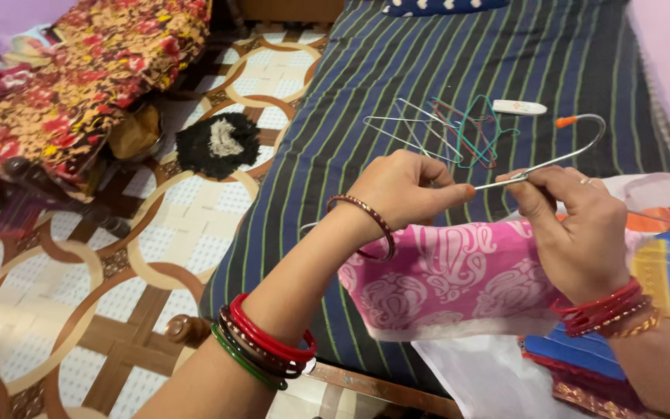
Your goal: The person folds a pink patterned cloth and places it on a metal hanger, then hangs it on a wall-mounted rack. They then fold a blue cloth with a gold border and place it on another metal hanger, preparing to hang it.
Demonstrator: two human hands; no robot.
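My left hand (pixel 405 190) and my right hand (pixel 571 225) both grip a silver wire hanger (pixel 583 151) with an orange tip on its hook, held above a striped bedsheet (pixel 397 70). A pink cloth with a white pattern (pixel 451 275) hangs from the hanger, under my hands. My left thumb and fingers pinch the wire near the neck. My right hand holds the neck from the other side. Both wrists wear red and green bangles.
A pile of coloured wire hangers (pixel 447 128) and a white remote-like thing (pixel 519 107) lie on the bed beyond my hands. Folded bright clothes (pixel 661 264) sit at the right. A floral-covered seat (pixel 79 70) and a black mat (pixel 219 143) are on the patterned floor at the left.
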